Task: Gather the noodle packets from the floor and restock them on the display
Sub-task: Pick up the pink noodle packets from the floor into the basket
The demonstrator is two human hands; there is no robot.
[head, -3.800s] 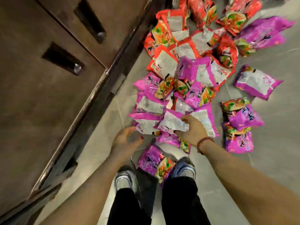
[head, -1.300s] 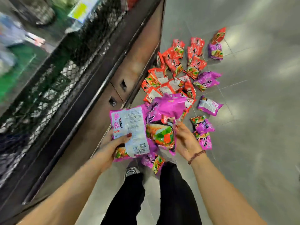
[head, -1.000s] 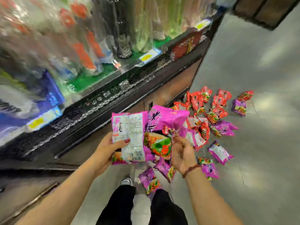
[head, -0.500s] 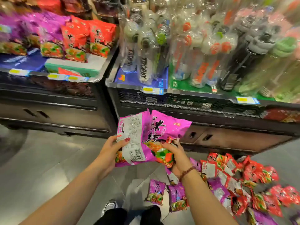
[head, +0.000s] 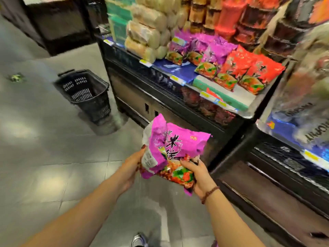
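Note:
I hold a bundle of purple noodle packets (head: 179, 145) between both hands at the centre of the view. My left hand (head: 132, 164) grips the bundle's left side, thumb on the white back of one packet. My right hand (head: 197, 175) grips it from below on the right, fingers over the pictured end. Up and to the right, the display shelf (head: 222, 98) carries purple packets (head: 210, 50) beside red packets (head: 252, 68). The floor packets are out of view.
A black shopping basket (head: 85, 93) stands on the grey tile floor left of the shelf unit. Pale noodle bundles (head: 147, 32) are stacked at the shelf's left end. Bottled goods (head: 306, 97) fill the unit on the right. My shoe (head: 138, 240) shows at the bottom.
I have stood up from the floor pile with the purple packets in both hands and turned left; the noodle shelf is now in front of me and the floor packets have left the view.

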